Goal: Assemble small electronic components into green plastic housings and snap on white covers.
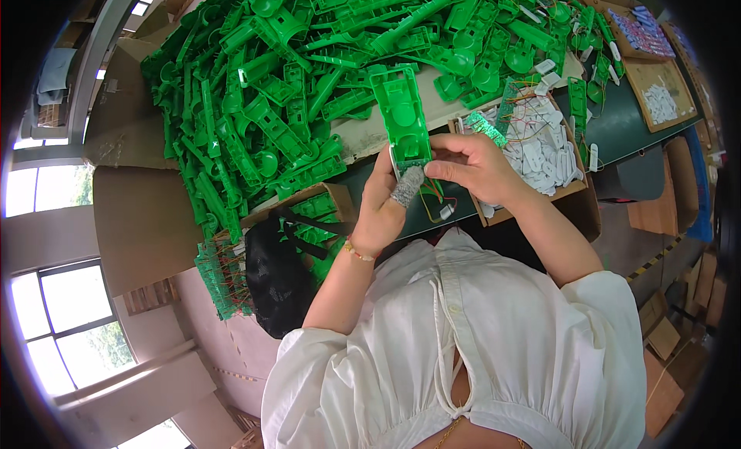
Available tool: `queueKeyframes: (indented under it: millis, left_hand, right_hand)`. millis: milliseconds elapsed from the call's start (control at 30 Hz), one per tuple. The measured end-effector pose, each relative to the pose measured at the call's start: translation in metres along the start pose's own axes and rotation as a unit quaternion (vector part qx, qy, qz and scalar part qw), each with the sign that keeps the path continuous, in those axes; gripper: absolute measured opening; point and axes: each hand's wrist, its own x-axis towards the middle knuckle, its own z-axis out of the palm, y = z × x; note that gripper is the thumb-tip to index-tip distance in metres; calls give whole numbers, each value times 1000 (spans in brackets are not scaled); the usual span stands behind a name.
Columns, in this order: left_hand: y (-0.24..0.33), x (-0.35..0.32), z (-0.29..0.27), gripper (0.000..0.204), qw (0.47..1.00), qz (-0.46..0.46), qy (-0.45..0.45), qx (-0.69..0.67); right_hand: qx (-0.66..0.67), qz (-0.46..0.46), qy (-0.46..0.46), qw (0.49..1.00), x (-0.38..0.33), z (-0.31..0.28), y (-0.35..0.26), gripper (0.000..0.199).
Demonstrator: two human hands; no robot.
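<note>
A long green plastic housing (403, 113) with a round recess stands out in front of me, its lower end between my hands. My left hand (380, 210) is closed around its lower left side, the thumb in a grey knitted finger cover (408, 185) pressing on the end. On the other side, my right hand (480, 169) pinches the lower right edge with thumb and fingers. Thin coloured wires with a small white piece (446, 211) hang below the housing. What lies under the thumbs is partly hidden.
A big heap of green housings (301, 86) covers the table's far and left side. To the right sits a box of white plastic parts (540, 152) with green circuit boards (486, 128) and wires. Farther right are a wooden tray (660, 101) and a black bag (274, 275) hangs at left.
</note>
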Motion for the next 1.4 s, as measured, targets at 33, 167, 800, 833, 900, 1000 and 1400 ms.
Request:
queueKeyframes:
  millis: [33, 167, 800, 833, 900, 1000, 1400]
  left_hand:
    - [-2, -1, -1, 41, 1000, -1, 1, -1]
    - [-9, -5, -2, 46, 995, 24, 22, 90]
    - [-3, -12, 17, 36, 948, -75, 41, -305]
    - [-5, -13, 16, 39, 948, -67, 54, -307]
    - [-8, -14, 18, 46, 950, -60, 91, -294]
    - [-17, -15, 15, 40, 947, -26, 98, -304]
    - [-30, -17, 17, 26, 940, -46, 164, -296]
  right_hand:
    - [0, 1, 0, 1000, -2, 2, 0, 30]
    - [33, 14, 45, 998, -11, 12, 5, 28]
    - [-10, -47, 169, 984, -13, 26, -5, 30]
    - [-114, -162, 240, 950, -12, 28, -6, 29]
    - [-328, -281, 215, 876, -13, 22, -12, 33]
    - [-460, -345, 165, 801, -12, 27, -17, 36]
    - [-547, -367, 169, 733, -11, 44, 4, 33]
